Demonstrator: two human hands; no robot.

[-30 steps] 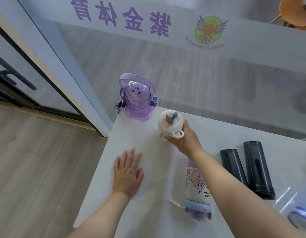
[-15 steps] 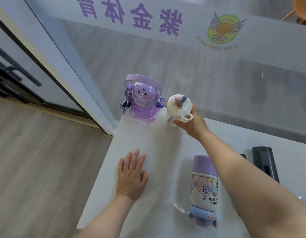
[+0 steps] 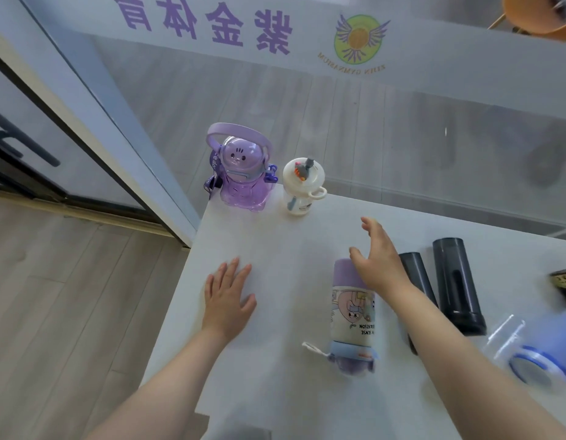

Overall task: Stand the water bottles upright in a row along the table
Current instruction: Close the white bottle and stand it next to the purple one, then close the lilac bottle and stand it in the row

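two bottles are upright at the far edge of the table (image 3: 275, 312), side by side: the purple astronaut bottle (image 3: 242, 173) at the corner, the white straw cup (image 3: 302, 187) just beside it on its right. that reads as the start of the row, built from the far-left corner so the rest can extend rightward.

right hand (image 3: 378, 262) is empty, fingers spread and loosely curled, hovering above the purple base end of the cartoon-print bottle (image 3: 353, 315) — looks like the next pick. that one lies on its side, lid toward the camera, cord trailing off the lid.

left hand (image 3: 227, 296) is flat on the table, palm down, fingers splayed, holding nothing — probably just bracing.

two dark tumblers (image 3: 454, 281) lie on their sides to the right, parallel, close together. a clear bottle with blue lid (image 3: 535, 360) lies at the right edge, blurred. judging by count, two of at least six placed.
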